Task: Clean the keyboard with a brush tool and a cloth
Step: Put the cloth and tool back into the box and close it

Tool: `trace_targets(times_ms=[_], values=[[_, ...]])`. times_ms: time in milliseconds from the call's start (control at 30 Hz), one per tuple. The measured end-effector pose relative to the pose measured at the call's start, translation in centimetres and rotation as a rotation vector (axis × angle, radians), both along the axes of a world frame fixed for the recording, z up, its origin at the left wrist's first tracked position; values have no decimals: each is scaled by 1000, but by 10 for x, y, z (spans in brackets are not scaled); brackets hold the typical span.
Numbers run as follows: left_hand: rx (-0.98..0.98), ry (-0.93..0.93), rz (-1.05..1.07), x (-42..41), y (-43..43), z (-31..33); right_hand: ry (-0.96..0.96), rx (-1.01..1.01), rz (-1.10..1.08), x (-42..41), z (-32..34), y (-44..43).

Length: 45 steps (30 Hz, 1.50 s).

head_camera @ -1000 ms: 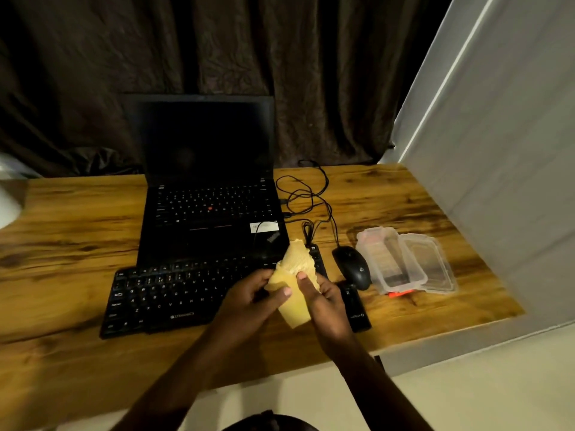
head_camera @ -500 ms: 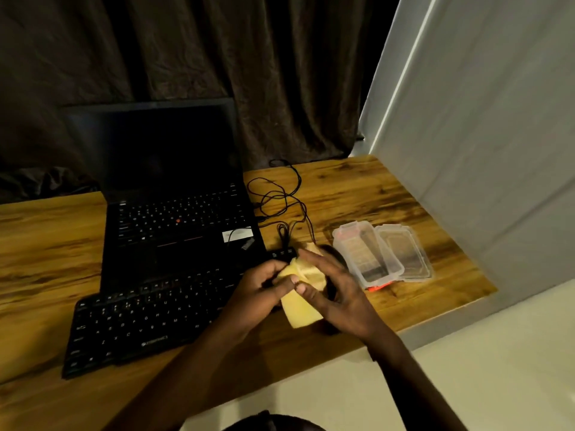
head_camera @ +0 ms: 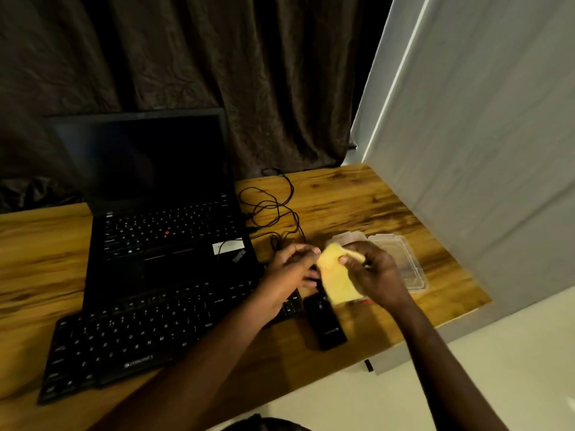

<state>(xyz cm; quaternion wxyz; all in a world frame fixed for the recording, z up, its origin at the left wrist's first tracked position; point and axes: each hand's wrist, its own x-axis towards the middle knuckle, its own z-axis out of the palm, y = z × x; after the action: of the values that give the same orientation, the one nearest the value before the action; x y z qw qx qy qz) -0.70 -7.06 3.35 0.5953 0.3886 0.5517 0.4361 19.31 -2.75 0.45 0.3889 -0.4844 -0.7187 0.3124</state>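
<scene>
At the centre right of the frame, just above the wooden desk (head_camera: 389,206), we find the yellow cloth (head_camera: 337,278) held up in the air. The right hand (head_camera: 378,275) pinches its top edge between thumb and curled fingers. The left hand (head_camera: 292,269) sits at the cloth's upper left corner with its fingers bent. The blur keeps us from telling whether it grips the cloth or only touches it.

The cloth hangs as a narrow strip. Its long axis runs nearly up and down in the frame, leaning a little to the lower right. Its free end points toward the bottom of the picture, over the top of a small black device (head_camera: 328,326) lying on the desk.

To the lower left we see the black keyboard (head_camera: 133,340) flat on the desk. Its long axis runs from the lower left corner up toward the centre, and its right end passes under the left wrist. Behind it stands an open laptop (head_camera: 168,241) with a dark screen. Loose black cables (head_camera: 270,209) curl to the right of the laptop. A clear plastic container (head_camera: 404,259) lies behind the right hand. A dark curtain (head_camera: 217,73) fills the top of the frame.
</scene>
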Motion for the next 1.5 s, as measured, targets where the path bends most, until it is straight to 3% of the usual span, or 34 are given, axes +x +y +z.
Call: trace_targets(times_ms=[167,367,567,767,900,1000,1067,1200,1300,1400,1500], values=[[19,133,-89,4,13,-6,-256,70,-146,42,5,48],[45,318,-138,15,21,-20,-420,-209,-166,37,-25,66],[67,366,-182,17,24,-28,-822,-311,-137,22,-33,68],[82,428,-222,18,27,-30,-1172,-78,-276,4,-24,48],[111,480,-226,19,28,-31,-1053,82,-335,5,-26,49],[174,543,-249,22,27,-32,-872,-54,-229,8,-34,52],[246,653,-347,25,26,-33,-826,-175,-145,10,-38,50],[449,945,-661,26,26,-42,-879,-210,-57,11,-39,44],[574,1170,-781,28,27,-49,-885,-164,-36,5,-34,41],[624,1213,-771,27,27,-48,-745,-244,-69,12,-27,42],[652,1155,-678,18,26,-43,-586,-56,-177,17,-16,28]])
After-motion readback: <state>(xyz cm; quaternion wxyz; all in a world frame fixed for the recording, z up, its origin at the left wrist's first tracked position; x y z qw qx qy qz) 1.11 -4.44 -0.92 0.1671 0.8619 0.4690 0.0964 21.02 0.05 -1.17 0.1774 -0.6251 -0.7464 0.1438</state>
